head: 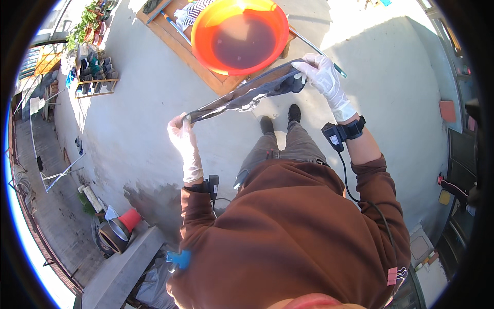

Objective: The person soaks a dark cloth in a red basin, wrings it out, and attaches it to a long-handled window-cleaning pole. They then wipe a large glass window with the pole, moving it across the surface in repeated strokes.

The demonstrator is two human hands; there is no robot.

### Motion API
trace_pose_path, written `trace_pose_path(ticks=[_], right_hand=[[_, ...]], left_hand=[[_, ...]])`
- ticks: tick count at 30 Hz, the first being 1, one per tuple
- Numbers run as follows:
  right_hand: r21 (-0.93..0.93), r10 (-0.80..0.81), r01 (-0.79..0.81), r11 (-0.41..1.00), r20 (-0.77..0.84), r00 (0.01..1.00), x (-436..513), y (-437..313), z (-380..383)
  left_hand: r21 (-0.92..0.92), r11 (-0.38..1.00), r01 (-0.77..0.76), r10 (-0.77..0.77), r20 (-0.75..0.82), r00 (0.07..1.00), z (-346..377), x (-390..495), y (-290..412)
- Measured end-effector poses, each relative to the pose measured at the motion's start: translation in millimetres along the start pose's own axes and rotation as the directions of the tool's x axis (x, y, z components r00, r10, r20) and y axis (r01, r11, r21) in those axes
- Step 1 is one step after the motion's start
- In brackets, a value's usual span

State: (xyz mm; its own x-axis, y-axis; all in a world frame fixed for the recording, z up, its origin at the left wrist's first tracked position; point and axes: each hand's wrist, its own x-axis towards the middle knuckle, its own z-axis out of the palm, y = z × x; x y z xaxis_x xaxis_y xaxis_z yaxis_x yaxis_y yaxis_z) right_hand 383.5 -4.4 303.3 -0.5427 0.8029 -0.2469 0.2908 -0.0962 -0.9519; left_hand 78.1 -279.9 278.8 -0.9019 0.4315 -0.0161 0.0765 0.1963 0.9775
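Observation:
A dark, glossy plastic bag or sheet (247, 94) is stretched between my two hands, both in white disposable gloves. My left hand (183, 133) pinches its lower left end between thumb and fingers. The upper right end is gripped by my right hand (318, 73), beside the rim of an orange basin. That orange plastic basin (200, 50) holds murky, dark water and stands on a brown wooden table. The stretched piece hangs in the air in front of the table's near corner, above the ground and my feet.
The wooden table (181, 52) also bears a striped cloth (193, 13) and a blue-handled tool (173, 25). A pole (316, 50) juts out past the basin. At the left are a shoe rack (96, 82), a metal frame (36, 145) and a red bucket (130, 219) beside a concrete ledge (119, 262).

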Motion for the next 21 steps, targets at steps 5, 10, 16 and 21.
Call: trace_pose_path(ticks=[5, 10, 16, 21], right_hand=[[-0.583, 0.256, -0.101, 0.806, 0.190, 0.948, 16, 5, -3], [-0.194, 0.016, -0.001, 0.981, 0.074, 0.997, 45, 1, -16], [0.309, 0.172, -0.252, 0.917, 0.264, 0.949, 38, -11, 24], [0.620, 0.069, -0.205, 0.757, 0.236, 0.969, 33, -29, 37]], left_hand=[[0.359, 0.933, 0.034, -0.126, 0.237, 0.963, -5, 10, -33], [-0.001, 0.999, -0.048, 0.047, 0.187, 0.981, 20, 5, -29], [-0.322, 0.878, 0.355, -0.226, 0.376, 0.899, 41, 10, 9], [-0.167, 0.980, 0.104, -0.016, 0.459, 0.888, 74, -1, 53]])
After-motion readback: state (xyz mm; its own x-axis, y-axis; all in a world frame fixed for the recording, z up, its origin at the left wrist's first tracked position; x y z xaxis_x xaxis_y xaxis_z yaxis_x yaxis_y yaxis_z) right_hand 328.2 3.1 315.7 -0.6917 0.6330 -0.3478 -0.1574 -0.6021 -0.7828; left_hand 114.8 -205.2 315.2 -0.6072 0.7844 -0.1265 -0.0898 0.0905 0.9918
